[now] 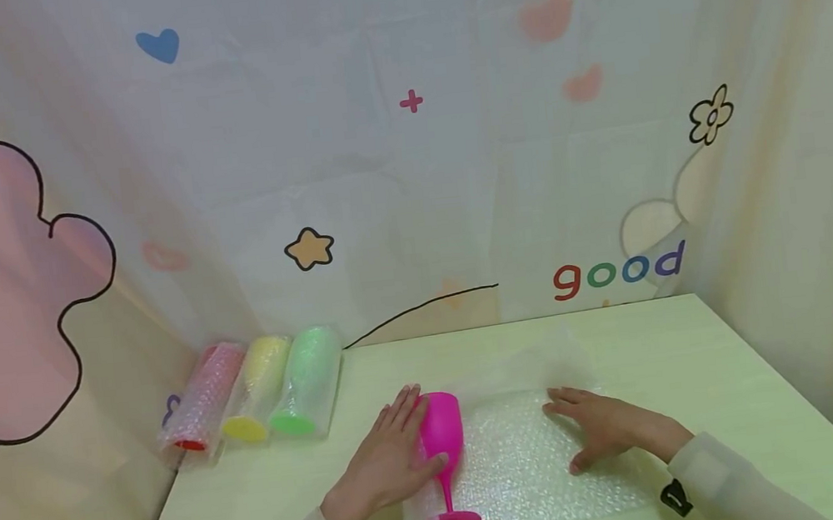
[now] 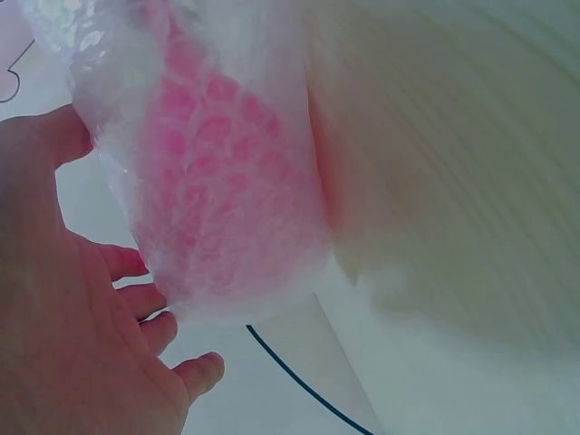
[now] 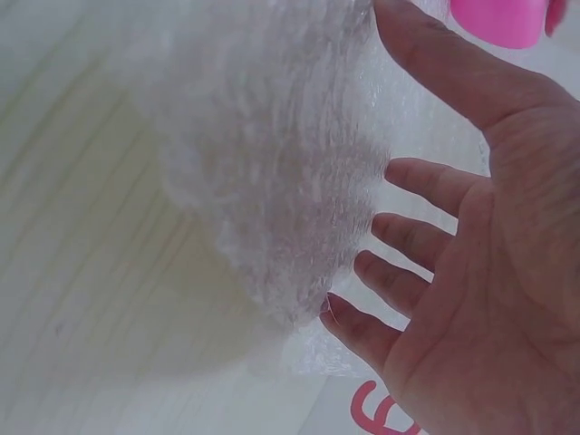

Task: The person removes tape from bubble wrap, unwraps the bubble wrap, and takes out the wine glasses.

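Observation:
A bright pink plastic goblet (image 1: 442, 429) lies on a sheet of bubble wrap (image 1: 514, 460), its bowl toward the back and its foot toward the front. Bubble wrap (image 2: 217, 208) covers its left side, and the pink shows through in the left wrist view. My left hand (image 1: 394, 459) rests along that covered side with fingers nearly straight, its thumb reaching over near the base of the bowl. On the right part of the sheet, my right hand (image 1: 605, 422) touches the bubble wrap (image 3: 272, 181) with spread fingertips.
Three wrapped goblets, red (image 1: 204, 398), yellow (image 1: 257, 388) and green (image 1: 307, 379), lie side by side at the table's back left. A printed curtain (image 1: 378, 172) hangs behind and beside the pale table (image 1: 731, 397).

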### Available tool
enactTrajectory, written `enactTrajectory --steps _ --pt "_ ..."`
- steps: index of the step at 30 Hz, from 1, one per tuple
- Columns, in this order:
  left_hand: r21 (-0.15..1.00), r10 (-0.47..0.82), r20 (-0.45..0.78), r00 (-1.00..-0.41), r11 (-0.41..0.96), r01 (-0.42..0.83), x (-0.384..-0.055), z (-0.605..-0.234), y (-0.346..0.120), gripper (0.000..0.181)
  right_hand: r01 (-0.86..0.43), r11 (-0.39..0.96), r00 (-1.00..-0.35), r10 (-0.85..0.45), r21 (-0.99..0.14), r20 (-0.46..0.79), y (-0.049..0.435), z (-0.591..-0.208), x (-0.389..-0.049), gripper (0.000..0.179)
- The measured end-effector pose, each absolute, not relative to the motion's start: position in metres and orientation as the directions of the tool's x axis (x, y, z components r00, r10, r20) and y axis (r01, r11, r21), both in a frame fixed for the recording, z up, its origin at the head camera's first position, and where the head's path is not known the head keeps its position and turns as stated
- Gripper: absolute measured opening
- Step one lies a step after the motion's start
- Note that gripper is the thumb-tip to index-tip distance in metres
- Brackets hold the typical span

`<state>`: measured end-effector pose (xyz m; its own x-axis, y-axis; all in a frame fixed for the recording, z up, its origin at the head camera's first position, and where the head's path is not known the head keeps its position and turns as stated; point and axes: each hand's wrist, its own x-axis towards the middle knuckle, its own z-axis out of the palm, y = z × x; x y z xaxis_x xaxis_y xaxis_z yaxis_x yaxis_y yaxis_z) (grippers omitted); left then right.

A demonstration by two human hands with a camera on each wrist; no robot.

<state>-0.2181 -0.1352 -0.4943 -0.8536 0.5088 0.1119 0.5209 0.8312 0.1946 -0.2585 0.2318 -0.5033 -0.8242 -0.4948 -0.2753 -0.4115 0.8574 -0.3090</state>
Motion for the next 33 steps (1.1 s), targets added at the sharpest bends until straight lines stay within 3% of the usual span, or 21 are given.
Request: enactTrajectory --steps 8,23,33 --pt "0.218 0.475 0.093 -0.875 0.848 0.483 -0.216 -0.499 -0.156 0.092 -0.384 0.871 -0.835 -0.469 -0.305 -0.288 0.235 -0.503 -0.259 0.096" --pt "0.154 0.507 0.028 -0.861 0.849 0.505 -0.215 -0.508 -0.179 0.112 -0.387 0.864 -0.828 -0.479 -0.321 -0.292 0.239 -0.501 -0.257 0.097" --pt "0.186 0.508 -0.018 -0.861 0.848 0.497 -0.217 -0.512 -0.188 0.118 -0.395 0.856 -0.824 -0.490 -0.332 -0.284 0.242 -0.500 -0.256 0.097"
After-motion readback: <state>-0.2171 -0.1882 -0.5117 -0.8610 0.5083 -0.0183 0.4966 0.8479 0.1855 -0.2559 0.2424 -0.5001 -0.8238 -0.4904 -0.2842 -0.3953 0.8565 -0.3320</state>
